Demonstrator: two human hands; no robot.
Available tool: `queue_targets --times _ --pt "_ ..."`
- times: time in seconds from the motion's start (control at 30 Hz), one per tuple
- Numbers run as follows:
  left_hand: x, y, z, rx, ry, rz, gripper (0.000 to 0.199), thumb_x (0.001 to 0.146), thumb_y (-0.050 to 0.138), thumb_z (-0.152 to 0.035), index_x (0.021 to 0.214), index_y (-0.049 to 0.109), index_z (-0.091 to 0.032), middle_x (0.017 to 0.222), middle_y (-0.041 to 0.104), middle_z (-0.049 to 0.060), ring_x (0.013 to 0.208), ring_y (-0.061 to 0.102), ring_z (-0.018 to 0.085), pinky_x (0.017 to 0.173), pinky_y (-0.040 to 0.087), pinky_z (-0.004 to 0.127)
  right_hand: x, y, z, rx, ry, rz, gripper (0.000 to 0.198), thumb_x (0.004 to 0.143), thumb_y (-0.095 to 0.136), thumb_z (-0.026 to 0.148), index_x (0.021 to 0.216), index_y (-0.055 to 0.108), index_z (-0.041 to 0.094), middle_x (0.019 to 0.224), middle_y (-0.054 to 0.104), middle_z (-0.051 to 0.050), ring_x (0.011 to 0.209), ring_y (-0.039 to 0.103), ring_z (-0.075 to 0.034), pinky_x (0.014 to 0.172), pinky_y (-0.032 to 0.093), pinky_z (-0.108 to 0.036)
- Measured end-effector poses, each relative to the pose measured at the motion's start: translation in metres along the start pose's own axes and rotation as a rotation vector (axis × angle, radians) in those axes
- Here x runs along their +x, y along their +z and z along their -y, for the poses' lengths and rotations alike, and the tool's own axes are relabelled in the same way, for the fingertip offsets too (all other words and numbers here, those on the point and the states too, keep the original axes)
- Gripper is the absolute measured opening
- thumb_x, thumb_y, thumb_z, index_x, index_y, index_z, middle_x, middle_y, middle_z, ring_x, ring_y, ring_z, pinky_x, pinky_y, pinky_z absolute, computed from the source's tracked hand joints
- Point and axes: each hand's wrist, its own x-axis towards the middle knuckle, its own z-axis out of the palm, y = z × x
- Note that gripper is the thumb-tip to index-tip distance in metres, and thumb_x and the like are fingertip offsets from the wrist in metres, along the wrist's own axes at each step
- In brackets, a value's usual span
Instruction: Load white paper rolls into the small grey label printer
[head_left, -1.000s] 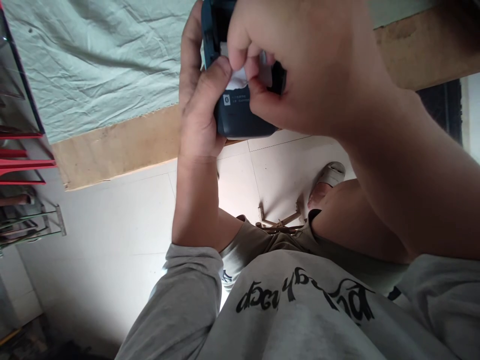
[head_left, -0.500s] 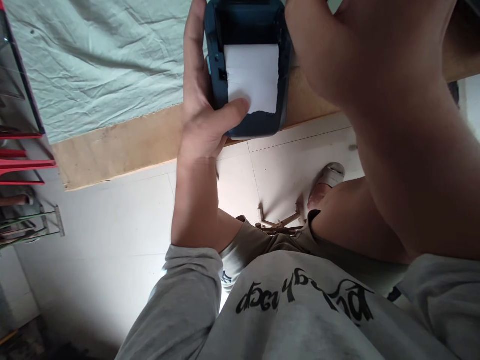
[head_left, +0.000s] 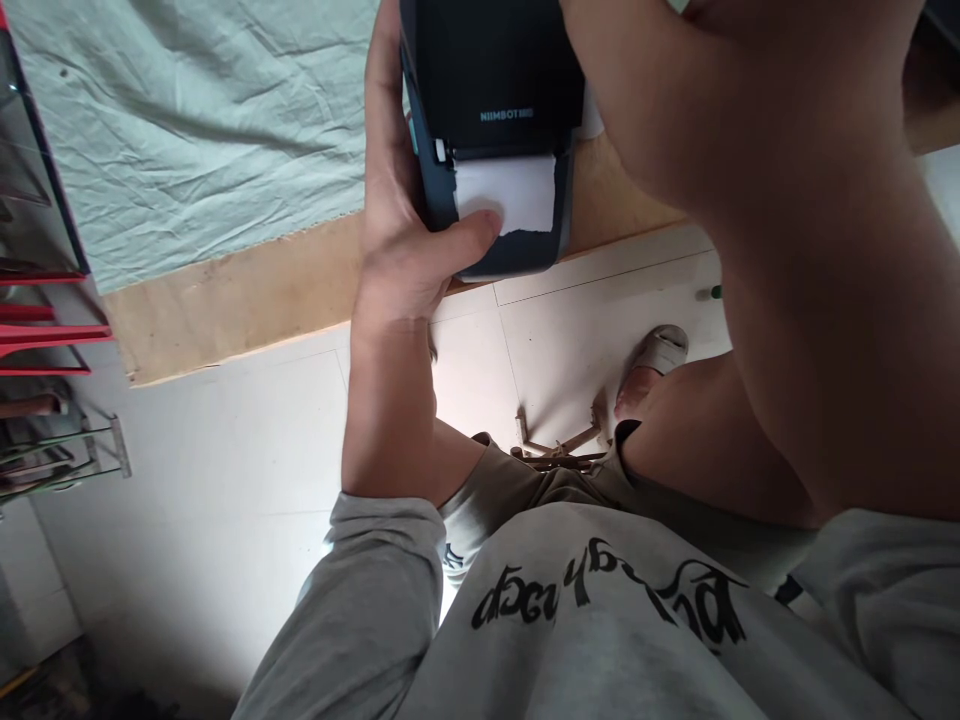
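A dark blue label printer [head_left: 517,258] is held over the table edge, its top cut off by the frame. My left hand [head_left: 409,215] wraps its left side, with the thumb pressing a strip of white paper [head_left: 525,190] against the printer's near face. The black cover [head_left: 495,80], lettered NIIMBOT, lies down over the paper compartment, and the paper comes out beneath its lower edge. My right hand [head_left: 675,90] is at the cover's upper right; its fingertips are beyond the frame or hidden, so its grip does not show.
Wrinkled pale green cloth [head_left: 210,120] covers the table, whose bare wooden edge [head_left: 247,290] runs along the front. Red-edged racks [head_left: 52,330] stand at the left. Below are the tiled floor [head_left: 225,430], a wooden stool frame [head_left: 559,445] and a foot in a slipper [head_left: 664,348].
The printer's black cover has swung down over the open compartment, hiding the upper part of the paper. My right hand has shifted slightly; my left hand keeps its hold.
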Motion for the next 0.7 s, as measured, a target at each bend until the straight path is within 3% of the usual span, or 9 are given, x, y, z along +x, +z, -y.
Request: queue_targets --times 0.1,0.2,0.3,0.4,0.53,0.7 --pt "0.000 -0.002 0.004 0.257 0.048 0.100 0.070 0.031 0.072 -0.014 0.093 0.042 -0.028 0.108 0.041 -0.008 0.114 0.026 0.023 0.099 0.028 0.030 -0.003 -0.003 0.006 -0.288 -0.077 0.198 0.082 0.062 -0.022 0.035 0.108 0.046 0.030 0.089 0.045 0.013 0.087 0.036 0.014 0.060 0.010 -0.005" --pt "-0.001 0.001 0.012 0.284 0.190 0.113 0.057 0.048 0.064 -0.028 0.098 0.037 -0.026 0.109 0.038 -0.005 0.112 0.030 0.021 0.101 0.025 0.032 -0.006 -0.006 0.011 -0.407 -0.150 0.243 0.063 0.064 0.001 0.053 0.103 0.046 0.031 0.092 0.043 0.015 0.087 0.035 0.010 0.072 0.016 -0.011" --pt "-0.002 0.009 0.018 0.242 0.194 -0.035 0.030 0.066 0.044 -0.036 0.092 0.039 -0.021 0.101 0.045 0.001 0.105 0.039 0.018 0.093 0.034 0.033 -0.006 -0.008 0.012 -0.455 -0.233 0.308 0.061 0.065 0.003 0.057 0.101 0.044 0.032 0.091 0.043 0.014 0.084 0.034 0.008 0.075 0.016 -0.015" --pt "-0.005 0.014 0.019 0.188 0.153 -0.155 0.018 0.073 0.035 -0.030 0.082 0.045 -0.018 0.087 0.053 0.001 0.092 0.047 0.016 0.082 0.041 0.031 -0.004 -0.008 0.009 -0.464 -0.269 0.342 0.060 0.065 0.005 0.060 0.099 0.045 0.030 0.086 0.043 0.011 0.079 0.031 0.009 0.076 0.017 -0.016" --pt "-0.007 0.016 0.020 0.157 0.129 -0.089 0.018 0.072 0.037 -0.030 0.085 0.043 -0.020 0.085 0.053 0.000 0.090 0.048 0.016 0.078 0.042 0.030 -0.005 -0.007 0.007 -0.461 -0.265 0.364 0.058 0.065 0.010 0.061 0.096 0.047 0.029 0.082 0.043 0.011 0.073 0.025 0.011 0.071 0.016 -0.013" --pt "-0.007 0.016 0.021 0.127 0.208 -0.075 0.018 0.071 0.034 -0.027 0.088 0.039 -0.025 0.081 0.051 0.001 0.086 0.049 0.016 0.076 0.039 0.031 -0.005 -0.007 0.005 -0.450 -0.328 0.383 0.057 0.065 0.013 0.062 0.096 0.046 0.028 0.082 0.041 0.010 0.071 0.020 0.012 0.067 0.012 -0.012"
